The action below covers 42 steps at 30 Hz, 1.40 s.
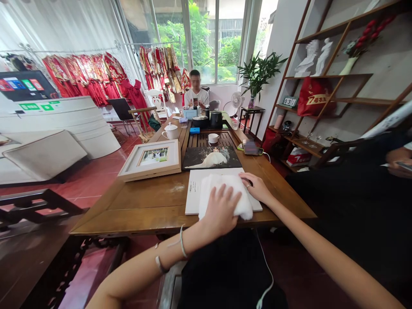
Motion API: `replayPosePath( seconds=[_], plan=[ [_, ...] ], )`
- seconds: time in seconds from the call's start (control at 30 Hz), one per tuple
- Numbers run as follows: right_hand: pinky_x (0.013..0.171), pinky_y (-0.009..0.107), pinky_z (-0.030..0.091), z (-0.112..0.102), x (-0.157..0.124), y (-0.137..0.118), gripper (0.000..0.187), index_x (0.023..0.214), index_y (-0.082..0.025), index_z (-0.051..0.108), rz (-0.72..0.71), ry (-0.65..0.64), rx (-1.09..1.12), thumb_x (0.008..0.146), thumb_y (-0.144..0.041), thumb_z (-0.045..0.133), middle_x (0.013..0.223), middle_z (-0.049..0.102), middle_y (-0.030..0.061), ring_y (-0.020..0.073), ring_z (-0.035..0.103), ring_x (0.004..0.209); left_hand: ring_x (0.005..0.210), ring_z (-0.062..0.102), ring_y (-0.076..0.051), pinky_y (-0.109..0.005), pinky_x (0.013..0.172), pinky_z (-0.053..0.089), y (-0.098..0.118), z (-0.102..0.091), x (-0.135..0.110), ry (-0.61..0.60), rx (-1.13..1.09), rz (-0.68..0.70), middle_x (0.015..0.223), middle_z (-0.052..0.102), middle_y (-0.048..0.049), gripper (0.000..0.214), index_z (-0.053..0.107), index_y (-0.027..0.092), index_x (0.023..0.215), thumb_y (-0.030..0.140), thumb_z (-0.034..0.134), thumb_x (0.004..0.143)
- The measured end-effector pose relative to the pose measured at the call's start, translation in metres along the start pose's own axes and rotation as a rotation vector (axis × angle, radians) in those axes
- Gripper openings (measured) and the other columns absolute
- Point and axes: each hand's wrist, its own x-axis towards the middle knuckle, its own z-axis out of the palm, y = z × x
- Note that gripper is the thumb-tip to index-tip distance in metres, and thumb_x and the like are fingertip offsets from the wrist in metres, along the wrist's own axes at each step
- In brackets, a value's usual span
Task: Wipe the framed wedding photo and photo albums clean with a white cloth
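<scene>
My left hand lies flat, fingers spread, on a folded white cloth. The cloth rests on a white flat board or album at the near edge of the wooden table. My right hand rests on the board at the cloth's right side, fingers curled against the cloth's edge. Beyond the board lies a dark photo print of a person in a white dress. A framed photo sits to the left of it.
Further down the table stand a white lidded pot, a cup, a dark kettle and a phone. A person sits at the far end. Another person's hand shows at right. Shelves line the right wall, red garments hang left.
</scene>
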Motion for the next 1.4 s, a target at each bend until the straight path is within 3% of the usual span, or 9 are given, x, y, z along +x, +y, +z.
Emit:
replayPosePath(
  seconds=[0.13, 0.27, 0.53, 0.67, 0.8, 0.97, 1.13, 1.23, 1.4],
  plan=[
    [0.096, 0.042, 0.049, -0.002, 0.001, -0.002, 0.027, 0.094, -0.023, 0.073, 0.015, 0.007, -0.002, 0.082, -0.019, 0.049, 0.109, 0.072, 0.008, 0.0241, 0.066, 0.105, 0.134, 0.034, -0.034, -0.055, 0.107, 0.03, -0.024, 0.004, 0.042, 0.018, 0.054, -0.068, 0.144, 0.043, -0.0124, 0.061, 0.039, 0.022, 0.139, 0.034, 0.059, 0.083],
    [0.092, 0.039, 0.05, -0.005, 0.001, -0.006, 0.026, 0.092, -0.023, 0.073, 0.025, 0.001, 0.028, 0.079, -0.019, 0.051, 0.104, 0.073, 0.0068, 0.0241, 0.067, 0.101, 0.134, 0.034, -0.033, -0.054, 0.107, 0.03, -0.046, 0.01, 0.074, 0.049, 0.099, -0.013, 0.145, 0.042, -0.0116, 0.06, 0.039, 0.021, 0.139, 0.03, 0.058, 0.083],
    [0.063, 0.031, 0.047, -0.008, 0.002, -0.009, 0.009, 0.081, -0.021, 0.062, 0.053, -0.002, -0.01, 0.076, -0.023, 0.054, 0.079, 0.065, 0.0046, 0.0192, 0.059, 0.067, 0.136, 0.035, -0.026, -0.046, 0.108, 0.029, -0.078, 0.017, 0.114, 0.044, 0.064, 0.246, 0.145, 0.045, -0.0057, 0.057, 0.042, 0.023, 0.139, 0.022, 0.053, 0.083],
    [0.064, 0.031, 0.047, -0.003, 0.0, -0.005, 0.006, 0.076, -0.023, 0.049, 0.081, 0.038, 0.081, 0.073, -0.021, 0.053, 0.075, 0.057, 0.0025, 0.0184, 0.056, 0.067, 0.133, 0.04, -0.024, -0.043, 0.108, 0.028, -0.08, 0.02, 0.123, 0.023, 0.01, 0.285, 0.141, 0.05, -0.0079, 0.053, 0.046, 0.021, 0.136, 0.026, 0.052, 0.083],
    [0.069, 0.034, 0.049, 0.0, -0.001, 0.0, 0.014, 0.077, -0.024, 0.042, 0.091, 0.071, 0.109, 0.069, -0.016, 0.051, 0.078, 0.054, 0.0026, 0.0202, 0.057, 0.073, 0.133, 0.04, -0.023, -0.042, 0.11, 0.026, -0.074, 0.018, 0.114, 0.003, -0.004, 0.301, 0.14, 0.052, -0.0093, 0.054, 0.045, 0.018, 0.137, 0.027, 0.052, 0.084],
    [0.073, 0.036, 0.048, -0.001, -0.001, 0.003, 0.012, 0.08, -0.024, 0.044, 0.075, 0.113, 0.064, 0.071, -0.016, 0.045, 0.082, 0.057, 0.004, 0.0212, 0.057, 0.077, 0.136, 0.036, -0.024, -0.047, 0.113, 0.023, -0.053, 0.01, 0.086, -0.016, 0.024, 0.266, 0.143, 0.049, -0.0078, 0.053, 0.045, 0.017, 0.135, 0.028, 0.054, 0.084],
    [0.075, 0.037, 0.049, -0.002, 0.0, 0.005, 0.006, 0.081, -0.024, 0.047, 0.167, 0.158, 0.104, 0.078, -0.022, 0.043, 0.081, 0.062, 0.0043, 0.0215, 0.06, 0.076, 0.134, 0.036, -0.03, -0.054, 0.11, 0.026, -0.014, 0.011, 0.054, 0.043, 0.075, 0.201, 0.142, 0.048, -0.0111, 0.053, 0.046, 0.013, 0.133, 0.032, 0.055, 0.084],
    [0.082, 0.039, 0.05, -0.002, 0.0, 0.004, 0.008, 0.086, -0.025, 0.051, 0.188, 0.16, 0.23, 0.081, -0.025, 0.044, 0.091, 0.067, 0.006, 0.0221, 0.064, 0.089, 0.132, 0.037, -0.032, -0.055, 0.11, 0.027, 0.014, 0.013, 0.037, 0.097, 0.078, 0.148, 0.14, 0.048, -0.0136, 0.054, 0.046, 0.012, 0.132, 0.033, 0.055, 0.083],
    [0.092, 0.042, 0.049, -0.004, 0.0, -0.001, 0.016, 0.092, -0.024, 0.061, 0.167, 0.047, 0.276, 0.083, -0.032, 0.05, 0.107, 0.07, 0.0077, 0.024, 0.064, 0.106, 0.135, 0.032, -0.035, -0.056, 0.112, 0.026, 0.053, 0.008, 0.004, 0.081, 0.037, 0.07, 0.144, 0.043, -0.0168, 0.063, 0.042, 0.007, 0.137, 0.033, 0.057, 0.082]
  ],
)
